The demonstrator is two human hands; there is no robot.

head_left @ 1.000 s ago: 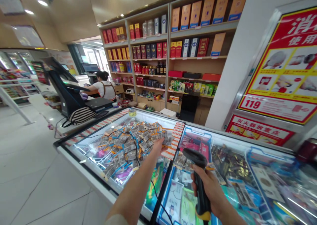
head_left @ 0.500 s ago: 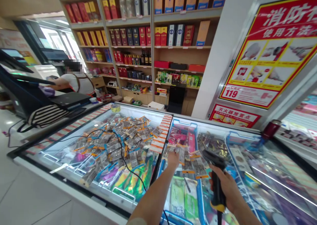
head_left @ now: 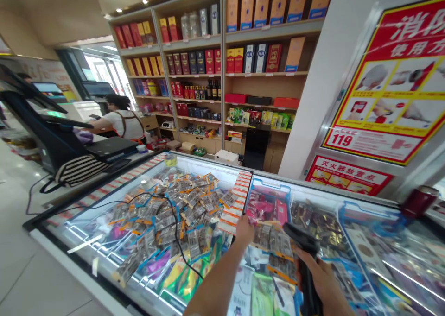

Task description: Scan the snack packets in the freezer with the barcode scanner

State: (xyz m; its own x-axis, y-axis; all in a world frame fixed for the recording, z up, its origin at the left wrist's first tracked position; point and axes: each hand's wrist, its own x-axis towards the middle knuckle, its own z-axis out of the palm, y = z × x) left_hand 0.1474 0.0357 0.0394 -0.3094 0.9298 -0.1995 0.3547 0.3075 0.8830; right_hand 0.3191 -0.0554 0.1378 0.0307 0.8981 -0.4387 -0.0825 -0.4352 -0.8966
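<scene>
My right hand [head_left: 321,274] is wrapped round the grip of a black barcode scanner [head_left: 302,237], its head pointing to the upper left above the freezer. At the dark divider between the two freezer sections is my left hand [head_left: 245,230], fingers curled; whatever they hold, if anything, is hidden. Just right of it, small clear packets [head_left: 273,239] with dark contents and orange ends lie on the glass, partly behind the scanner hand. A large heap of similar packets [head_left: 167,223], with orange or blue ends, covers the left section's glass.
A black cable [head_left: 176,223] runs across the heap. Beyond the left section stand a checkout machine [head_left: 45,135] and a striped bag [head_left: 81,170]. A dark red can [head_left: 419,201] sits at the freezer's right rear. A person [head_left: 125,123] works behind, beside shelves of boxes.
My left hand has shifted left from the packets to the divider. Packets beside it now lie flatter. My right hand still holds the scanner, and the view has turned slightly left.
</scene>
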